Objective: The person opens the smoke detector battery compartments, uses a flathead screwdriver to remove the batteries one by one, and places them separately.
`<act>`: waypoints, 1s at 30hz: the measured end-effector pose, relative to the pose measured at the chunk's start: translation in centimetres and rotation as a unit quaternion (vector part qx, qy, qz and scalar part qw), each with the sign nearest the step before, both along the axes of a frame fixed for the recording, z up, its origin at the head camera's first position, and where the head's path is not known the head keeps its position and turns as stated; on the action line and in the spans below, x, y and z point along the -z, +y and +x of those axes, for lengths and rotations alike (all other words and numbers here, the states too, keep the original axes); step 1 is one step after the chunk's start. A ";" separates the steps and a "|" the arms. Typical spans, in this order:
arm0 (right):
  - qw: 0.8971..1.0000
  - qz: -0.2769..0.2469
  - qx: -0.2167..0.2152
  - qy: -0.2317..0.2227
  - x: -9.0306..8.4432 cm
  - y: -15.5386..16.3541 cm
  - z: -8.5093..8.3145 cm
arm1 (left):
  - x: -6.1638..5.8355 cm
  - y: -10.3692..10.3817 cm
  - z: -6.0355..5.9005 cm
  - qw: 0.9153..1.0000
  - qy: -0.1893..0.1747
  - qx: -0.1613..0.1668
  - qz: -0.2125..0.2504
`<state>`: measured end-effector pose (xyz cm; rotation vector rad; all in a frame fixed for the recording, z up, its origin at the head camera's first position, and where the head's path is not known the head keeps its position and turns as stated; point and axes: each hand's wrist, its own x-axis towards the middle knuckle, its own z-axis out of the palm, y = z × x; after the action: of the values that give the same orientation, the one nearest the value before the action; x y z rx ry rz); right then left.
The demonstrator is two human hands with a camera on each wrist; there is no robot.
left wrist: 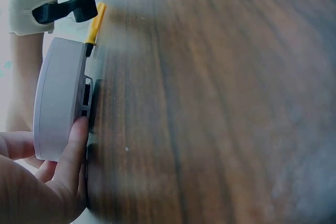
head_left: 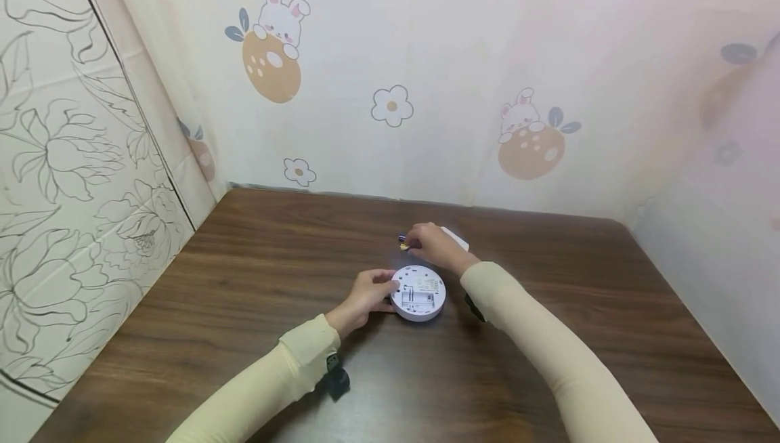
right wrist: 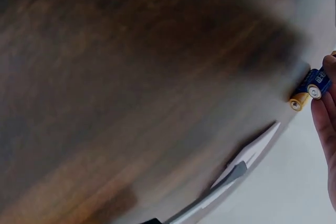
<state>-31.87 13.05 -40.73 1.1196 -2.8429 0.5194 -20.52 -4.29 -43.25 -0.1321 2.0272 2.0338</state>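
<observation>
My left hand [head_left: 365, 297] grips a round white device [head_left: 418, 294] by its left edge, thumb on top. The device's face shows an uncovered battery compartment with metal contacts. In the left wrist view its smooth side wall [left wrist: 58, 98] stands between the fingers. Beyond the device, my right hand [head_left: 434, 245] pinches a blue battery [right wrist: 318, 84]. A second battery, blue with a gold end [right wrist: 300, 98], lies on the table right beside the held one.
A flat white piece [head_left: 456, 237] lies behind the right wrist. A slim yellow and black object [left wrist: 96, 24] shows past the device in the left wrist view. The brown wooden table [head_left: 274, 240] meets a patterned curtain [head_left: 341, 138] at the back.
</observation>
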 end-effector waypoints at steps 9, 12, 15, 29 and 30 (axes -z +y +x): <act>1.000 0.012 0.020 0.018 0.6 -0.3 -0.2 | -0.1 0.2 0.0 1.000 0.000 -0.003 -0.001; 0.999 0.020 0.021 0.028 0.9 -0.4 -0.3 | -0.1 0.2 0.1 1.000 -0.001 -0.003 -0.002; 0.999 0.031 0.020 0.032 1.1 -0.5 -0.4 | 0.0 0.1 0.0 1.000 -0.001 -0.004 -0.003; 0.997 0.060 0.032 0.021 0.7 -0.9 0.2 | -0.1 0.2 0.2 1.000 -0.004 -0.003 0.003; 0.997 0.060 0.031 0.022 0.7 -0.9 0.2 | -0.1 0.2 0.2 1.000 -0.001 -0.002 0.003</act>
<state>-31.68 12.14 -41.48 1.0422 -2.8932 0.3185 -20.30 -4.11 -43.11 -0.1366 2.0216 2.0418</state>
